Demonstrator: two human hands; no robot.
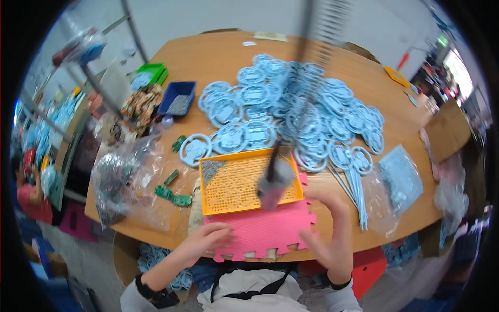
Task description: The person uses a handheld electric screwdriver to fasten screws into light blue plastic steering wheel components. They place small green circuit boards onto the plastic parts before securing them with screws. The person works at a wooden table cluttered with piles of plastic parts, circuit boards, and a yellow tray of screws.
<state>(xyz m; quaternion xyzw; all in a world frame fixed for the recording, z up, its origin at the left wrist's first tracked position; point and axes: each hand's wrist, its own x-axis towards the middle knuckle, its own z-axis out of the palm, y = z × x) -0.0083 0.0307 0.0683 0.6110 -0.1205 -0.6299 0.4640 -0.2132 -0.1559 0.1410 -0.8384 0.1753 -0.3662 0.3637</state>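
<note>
My left hand (209, 240) hovers over the left part of a pink foam mat (270, 229) with interlocking edges. Its fingers stretch out and nothing shows in them. Over the mat's right side is my right hand (333, 236), blurred, with thumb and fingers spread apart and nothing between them. A yellow-orange perforated tray (234, 190) lies against the mat's far edge, with small grey pieces (211, 170) heaped in its left corner. Above the tray hangs a blurred powered screwdriver (275, 182), apart from both hands.
Light-blue ring-shaped plastic parts (254, 96) are piled behind the tray. Blue rods (355, 200) and a bagged blue stack (400, 179) lie right. Left are green circuit boards (163, 192), a clear plastic bag (140, 171), a navy bin (188, 92) and a green bin (158, 71).
</note>
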